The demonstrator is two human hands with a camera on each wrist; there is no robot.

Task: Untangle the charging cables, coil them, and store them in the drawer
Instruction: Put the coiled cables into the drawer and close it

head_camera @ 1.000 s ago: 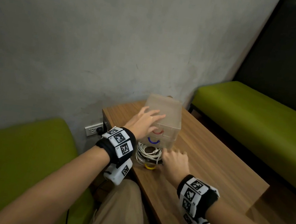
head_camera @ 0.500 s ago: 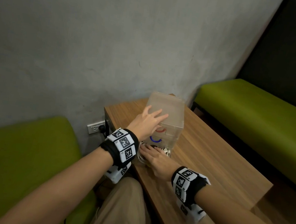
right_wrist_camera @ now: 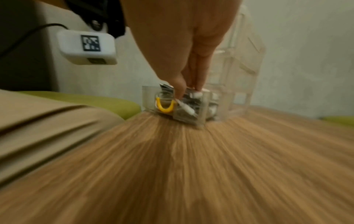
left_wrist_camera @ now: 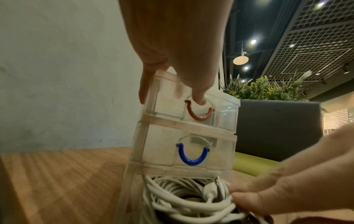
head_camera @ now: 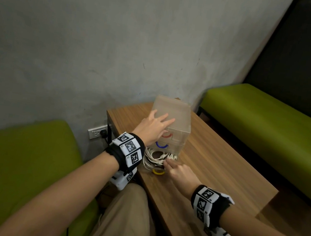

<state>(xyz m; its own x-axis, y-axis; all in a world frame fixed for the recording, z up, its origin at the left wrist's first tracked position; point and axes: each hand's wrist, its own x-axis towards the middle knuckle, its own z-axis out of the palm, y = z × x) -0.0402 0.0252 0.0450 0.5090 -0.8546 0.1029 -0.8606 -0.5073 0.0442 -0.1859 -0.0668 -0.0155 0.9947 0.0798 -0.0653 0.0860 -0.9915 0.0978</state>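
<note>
My left hand (head_camera: pixel 154 127) reaches forward and far, fingers straight and spread, palm down, with my forearm stretched out from the near left. My right hand (head_camera: pixel 180 173) sits nearer and lower, thumb and fingertips (right_wrist_camera: pixel 198 86) pinched together and pointing down, wrist bent, forearm coming in from the near right.

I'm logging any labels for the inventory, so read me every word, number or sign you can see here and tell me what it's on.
No readable words, brands or numbers anywhere.
Wristbands: black-and-white square marker patterns only; tiny characters beside them too small to read.
Wrist camera housing: one such marker, no text.
Clear drawer unit: unlabelled.
Wall outlet: no legible marking.
</note>
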